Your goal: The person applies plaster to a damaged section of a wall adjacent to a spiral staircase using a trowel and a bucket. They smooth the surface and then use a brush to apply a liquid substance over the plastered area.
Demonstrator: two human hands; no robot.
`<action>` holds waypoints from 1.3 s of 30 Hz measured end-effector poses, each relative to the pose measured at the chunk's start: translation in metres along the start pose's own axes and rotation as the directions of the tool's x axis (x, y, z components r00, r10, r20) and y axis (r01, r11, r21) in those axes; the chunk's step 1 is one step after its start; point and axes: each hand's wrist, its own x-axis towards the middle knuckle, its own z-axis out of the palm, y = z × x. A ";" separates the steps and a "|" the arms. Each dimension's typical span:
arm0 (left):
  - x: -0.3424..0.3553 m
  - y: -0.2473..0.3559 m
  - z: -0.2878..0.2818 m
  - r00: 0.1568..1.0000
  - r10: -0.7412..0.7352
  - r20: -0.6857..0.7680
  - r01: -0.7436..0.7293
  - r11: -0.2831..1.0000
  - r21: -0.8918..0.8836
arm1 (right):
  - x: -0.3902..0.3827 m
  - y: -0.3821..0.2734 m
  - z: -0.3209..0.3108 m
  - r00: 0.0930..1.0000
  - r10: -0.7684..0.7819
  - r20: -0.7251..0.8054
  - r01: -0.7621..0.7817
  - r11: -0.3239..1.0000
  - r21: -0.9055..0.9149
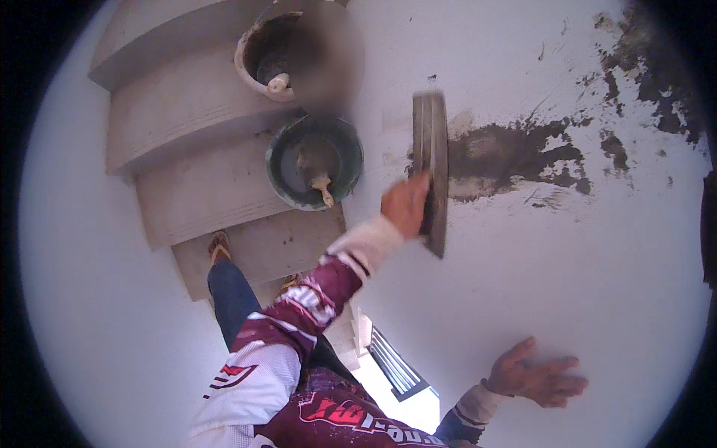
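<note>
My left hand (407,204) is closed around the grip of a long plastering float (431,153). The float stands nearly upright in the picture against the white wall (478,299), at the left end of a dark cement patch (515,158); my fingers partly hide its grip. Lower right, my right hand (539,375) holds nothing and rests flat on or close against the wall, its fingers spread. To the left of the float, a dark green basin (276,183) on a stair step holds a brush with a pale handle (322,191), its bristle end toward the middle.
Farther up the stairs (175,149) stands a pale-rimmed bucket (245,63) with dark contents and a light handle-like piece (278,83); a blur covers its right part. My sandalled foot (219,245) is on a lower step. More dark cement (676,75) marks the wall, far right. A railing (396,366) shows below.
</note>
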 end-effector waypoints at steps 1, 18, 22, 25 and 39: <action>-0.038 -0.010 0.014 0.996 -0.023 0.084 0.025 0.999 -0.025 | -0.001 0.002 0.002 1.000 -0.023 -0.004 0.023 1.000 -0.020; -0.111 -0.028 0.028 0.968 -0.074 0.239 0.080 0.997 -0.016 | 0.005 0.000 -0.007 0.999 -0.030 0.046 0.031 0.999 -0.031; -0.001 -0.028 0.010 0.995 -0.099 0.011 0.099 0.984 -0.149 | -0.001 0.003 -0.002 0.998 -0.042 0.053 0.044 0.998 -0.042; 0.003 -0.020 -0.002 0.954 -0.230 0.195 0.267 0.945 -0.192 | 0.000 -0.002 -0.005 0.998 -0.037 0.056 0.039 0.999 -0.027; 0.035 -0.001 -0.027 0.991 -0.127 -0.051 0.113 0.970 -0.217 | 0.003 -0.002 -0.001 0.999 -0.034 0.021 0.035 0.999 -0.021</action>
